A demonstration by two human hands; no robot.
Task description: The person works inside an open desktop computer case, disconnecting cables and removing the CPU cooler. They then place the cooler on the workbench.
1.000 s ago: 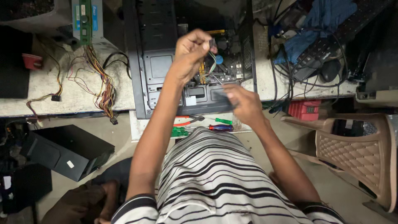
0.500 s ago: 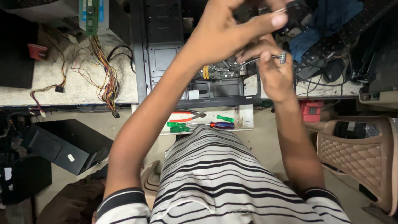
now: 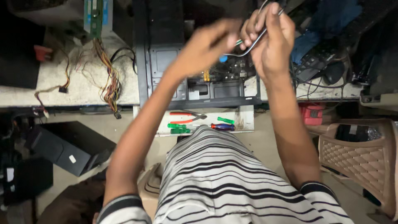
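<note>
The right hand [image 3: 271,39] is closed around a thin grey cable [image 3: 248,49], which loops out just left of its palm. The left hand [image 3: 209,45], blurred, seems pinched narrow on the cable's other end, touching the right fingers. Below both hands lies an open computer case [image 3: 166,62] on the bench [image 3: 78,89]. Nearer the body, red-handled pliers [image 3: 186,117] and green screwdrivers [image 3: 179,127] rest on a white shelf [image 3: 244,120].
</note>
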